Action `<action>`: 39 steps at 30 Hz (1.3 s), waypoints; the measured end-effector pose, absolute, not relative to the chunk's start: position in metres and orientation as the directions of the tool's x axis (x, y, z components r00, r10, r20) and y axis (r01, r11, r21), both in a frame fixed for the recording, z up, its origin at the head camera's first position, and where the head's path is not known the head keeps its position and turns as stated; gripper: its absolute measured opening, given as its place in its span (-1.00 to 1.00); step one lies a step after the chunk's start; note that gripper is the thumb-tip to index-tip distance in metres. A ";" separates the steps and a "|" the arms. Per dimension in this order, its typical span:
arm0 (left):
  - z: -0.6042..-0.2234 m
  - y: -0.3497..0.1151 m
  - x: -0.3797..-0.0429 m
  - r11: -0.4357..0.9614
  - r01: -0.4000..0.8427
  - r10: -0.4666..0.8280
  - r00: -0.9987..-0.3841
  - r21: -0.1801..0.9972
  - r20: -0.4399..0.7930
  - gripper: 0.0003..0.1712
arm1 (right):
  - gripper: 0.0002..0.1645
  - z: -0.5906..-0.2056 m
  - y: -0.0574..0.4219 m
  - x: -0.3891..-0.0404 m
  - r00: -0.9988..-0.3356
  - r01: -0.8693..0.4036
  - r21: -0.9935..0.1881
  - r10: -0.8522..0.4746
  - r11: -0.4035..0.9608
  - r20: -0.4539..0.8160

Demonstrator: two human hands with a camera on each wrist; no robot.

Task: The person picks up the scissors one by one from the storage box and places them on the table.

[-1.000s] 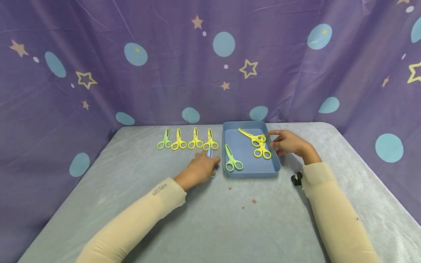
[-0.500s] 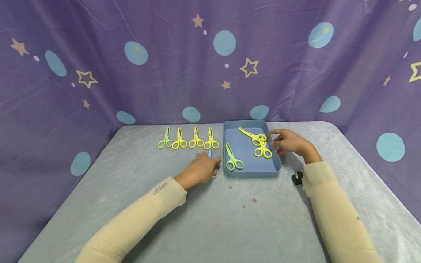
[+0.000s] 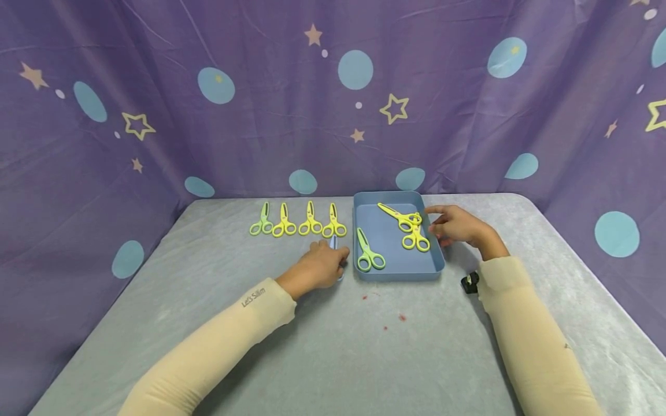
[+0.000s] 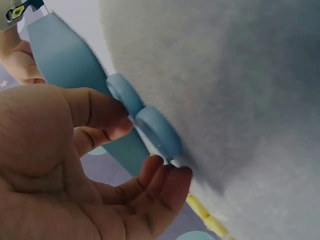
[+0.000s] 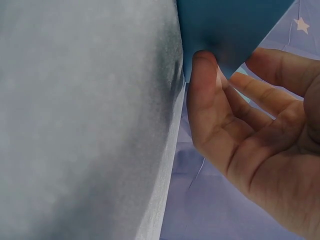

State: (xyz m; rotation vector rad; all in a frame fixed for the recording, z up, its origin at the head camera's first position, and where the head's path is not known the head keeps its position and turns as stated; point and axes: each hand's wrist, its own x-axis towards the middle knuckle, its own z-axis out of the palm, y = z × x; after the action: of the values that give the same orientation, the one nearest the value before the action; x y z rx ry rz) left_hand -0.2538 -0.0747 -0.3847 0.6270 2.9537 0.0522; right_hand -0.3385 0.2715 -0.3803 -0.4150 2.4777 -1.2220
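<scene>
My left hand (image 3: 322, 266) pinches a pair of blue scissors (image 4: 165, 137) by the handles, just left of the tray. In the head view the hand covers most of these scissors (image 3: 333, 242); the blade end points toward the back of the table. Thumb and fingers sit around the two handle loops in the left wrist view. At the right side of the blue tray (image 3: 400, 277), my right hand (image 3: 458, 224) touches the outer wall and rim with its fingertips. The right wrist view shows fingertips against the tray wall (image 5: 220, 25).
Left of the tray, green scissors (image 3: 265, 214) and three yellow scissors (image 3: 283, 216) lie in a row, blades pointing back. Inside the tray are green scissors (image 3: 364, 244) and two overlapping yellow pairs (image 3: 394, 214). A black device (image 3: 470, 282) is by the right sleeve.
The blue scissors have shifted slightly under my left hand, and less of their handle loop shows in the head view. My right hand stays at the tray's side.
</scene>
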 end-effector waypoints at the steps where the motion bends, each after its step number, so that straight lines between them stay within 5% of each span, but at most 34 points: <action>1: -0.383 -0.074 -0.253 0.917 0.397 0.399 -0.911 0.048 -0.103 -0.90 | -0.24 -0.380 0.271 -0.339 -0.897 -0.106 -0.804 -0.405 0.585 -0.176; 11: -0.371 -0.061 -0.252 0.887 0.455 0.462 -0.873 -0.079 0.158 -0.59 | -0.27 -0.376 0.269 -0.338 -0.901 -0.107 -0.803 -0.398 0.586 -0.170; 18: -0.361 -0.037 -0.251 0.863 0.492 0.505 -0.836 -0.115 0.214 -0.66 | -0.28 -0.378 0.269 -0.339 -0.903 -0.104 -0.802 -0.394 0.588 -0.172; 34: -0.357 0.014 -0.265 0.815 0.574 0.579 -0.810 -0.083 0.092 -0.60 | -0.28 -0.383 0.271 -0.337 -0.905 -0.096 -0.805 -0.388 0.585 -0.174; 39: -0.354 0.023 -0.271 0.826 0.561 0.562 -0.827 -0.049 0.000 -0.73 | -0.26 -0.379 0.270 -0.337 -0.902 -0.101 -0.810 -0.397 0.578 -0.171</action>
State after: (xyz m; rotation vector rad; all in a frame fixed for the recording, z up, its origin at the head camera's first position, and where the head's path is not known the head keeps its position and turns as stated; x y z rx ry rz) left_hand -0.2708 0.0232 -0.3538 0.9271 3.0155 -0.0744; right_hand -0.3366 0.2703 -0.3788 -0.4059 2.4781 -1.2414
